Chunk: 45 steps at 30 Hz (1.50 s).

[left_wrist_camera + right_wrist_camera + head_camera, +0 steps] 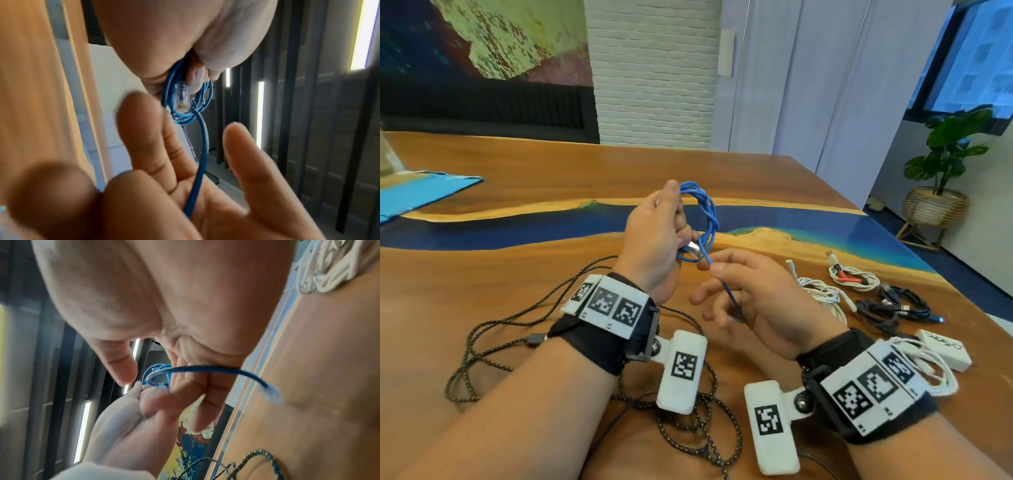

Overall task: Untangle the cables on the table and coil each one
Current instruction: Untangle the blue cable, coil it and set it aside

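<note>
- Your left hand [654, 240] holds the blue cable [703, 212] above the table [517, 171], fingers curled round a bundle of several loops; your thumb stands up along the top of the coil.
- A clear plug [181, 97] on one end of the blue cable lies against the loops, just beside your left fingers [197, 76], as the left wrist view shows.
- The free tail of the blue cable runs down from the coil into your right hand [756, 301], pinched between thumb and forefinger; the other fingers are spread loosely below.
- In the right wrist view the tail passes across your right palm and ends in a second clear plug [271, 393], hanging free in the air above the wood.
- A black braided cable [482, 349] sprawls uncoiled on the table beneath your forearms, looping from the left side to under your wrists.
- To your right, on the table, lie bundled cables: a white coil [822, 294], a white coil with a red tie [854, 279], and dark coils [897, 306] just beside them.
- Another white cable [931, 370] and a small white box [945, 347] sit near your right wrist.
- A blue sheet [421, 195] lies at the table's far left; a potted plant [945, 164] stands on the floor beyond the right edge.
</note>
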Each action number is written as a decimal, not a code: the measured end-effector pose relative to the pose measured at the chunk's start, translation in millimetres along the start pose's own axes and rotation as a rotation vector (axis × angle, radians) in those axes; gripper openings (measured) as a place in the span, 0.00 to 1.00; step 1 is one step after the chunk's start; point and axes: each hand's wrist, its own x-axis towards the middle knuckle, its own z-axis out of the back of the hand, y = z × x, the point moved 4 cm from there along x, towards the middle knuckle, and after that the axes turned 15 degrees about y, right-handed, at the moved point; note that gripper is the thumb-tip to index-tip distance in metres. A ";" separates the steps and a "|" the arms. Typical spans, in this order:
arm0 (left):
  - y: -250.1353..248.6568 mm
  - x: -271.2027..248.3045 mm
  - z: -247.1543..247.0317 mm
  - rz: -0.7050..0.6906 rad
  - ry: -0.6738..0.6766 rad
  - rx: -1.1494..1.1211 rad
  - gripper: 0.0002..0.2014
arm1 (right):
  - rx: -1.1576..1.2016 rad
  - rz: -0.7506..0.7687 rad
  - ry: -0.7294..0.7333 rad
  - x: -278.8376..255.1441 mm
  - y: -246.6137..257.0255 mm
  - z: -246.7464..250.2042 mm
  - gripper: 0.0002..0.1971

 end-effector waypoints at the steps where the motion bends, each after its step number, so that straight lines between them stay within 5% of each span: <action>1: -0.8 -0.2 -0.2 -0.013 0.003 0.024 0.18 | -0.008 0.021 -0.065 1.2 0.0 1.3 0.11; 6: 1.6 0.3 4.0 -0.039 -0.029 0.014 0.18 | -0.231 0.129 -0.252 0.9 6.6 4.6 0.11; 15: 4.3 4.4 17.7 0.004 -0.118 -0.032 0.20 | -0.328 0.022 0.035 0.0 5.6 -9.2 0.11; 22: 4.7 -6.1 -8.0 0.061 -0.038 -0.368 0.19 | -0.497 -0.008 -0.133 3.4 -0.3 9.7 0.11; 34: 5.6 -11.9 -27.2 0.056 0.091 -0.199 0.23 | -0.071 0.194 -0.446 9.9 -9.0 21.2 0.10; 45: 22.0 -10.8 -16.7 0.185 0.027 0.132 0.24 | 0.547 0.253 -0.309 8.2 -3.1 10.9 0.13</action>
